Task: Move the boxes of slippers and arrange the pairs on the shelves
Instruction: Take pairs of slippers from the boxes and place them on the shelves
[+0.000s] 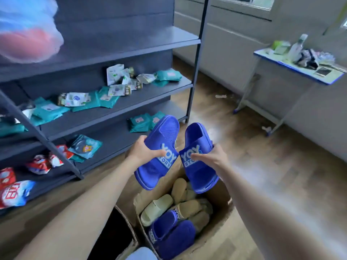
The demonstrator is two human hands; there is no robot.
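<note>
My left hand [143, 149] grips one blue slipper [159, 152] by its strap, and my right hand [210, 156] grips the matching blue slipper [199, 158]. Both are held side by side, toes pointing away, above an open cardboard box [216, 239] on the floor. Inside the box lie several more slippers: beige ones [187, 205], a pale green one [156, 208] and another blue pair [170, 235]. The dark grey shelves [105, 113] stand to the left and ahead.
The shelves hold teal packets [47, 111], white pouches [117, 79] and red-and-white packs [13, 192]. The upper shelf [131, 45] is bare on its right side. A second dark box opening [112, 239] sits left of the slipper box. A cluttered blue-edged table [300, 70] stands at the right by the wall.
</note>
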